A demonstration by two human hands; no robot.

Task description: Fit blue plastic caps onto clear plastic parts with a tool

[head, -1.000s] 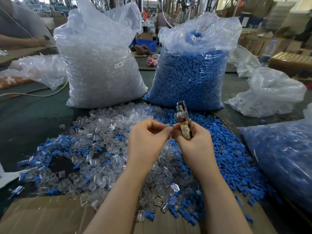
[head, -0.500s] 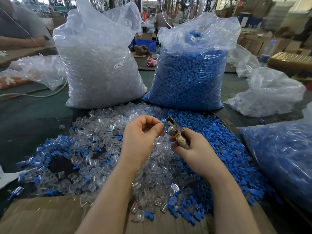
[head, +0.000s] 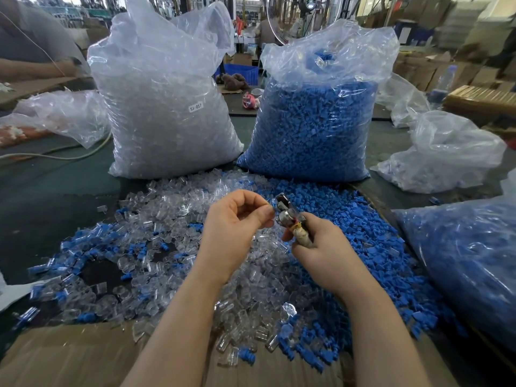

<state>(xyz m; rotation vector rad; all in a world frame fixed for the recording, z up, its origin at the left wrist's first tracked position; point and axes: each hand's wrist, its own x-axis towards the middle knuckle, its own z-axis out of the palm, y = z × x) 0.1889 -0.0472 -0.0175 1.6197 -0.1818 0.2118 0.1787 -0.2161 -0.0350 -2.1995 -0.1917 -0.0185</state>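
My right hand (head: pixel 321 247) grips a metal plier-like tool (head: pixel 289 215) by its taped handle, its jaws pointing up and left. My left hand (head: pixel 237 222) hovers just left of the jaws with fingers curled, thumb and forefinger pinching something small at the tool's tip; the piece itself is hidden. Below both hands lies a heap of clear plastic parts (head: pixel 173 219), and a heap of loose blue caps (head: pixel 363 236) spreads to the right. Assembled clear parts with blue caps (head: pixel 83 247) lie scattered at the left.
A tall bag of clear parts (head: pixel 167 107) and a tall bag of blue caps (head: pixel 315 121) stand behind the heaps. More bags sit at the right (head: pixel 460 263) and far right (head: pixel 446 152). Cardboard (head: pixel 69 358) lies at the near edge. Another person's arm (head: pixel 33 68) rests at far left.
The tool has tilted from upright to leaning left and dropped a little. My left hand drew slightly apart from the right, then came back to the jaws.
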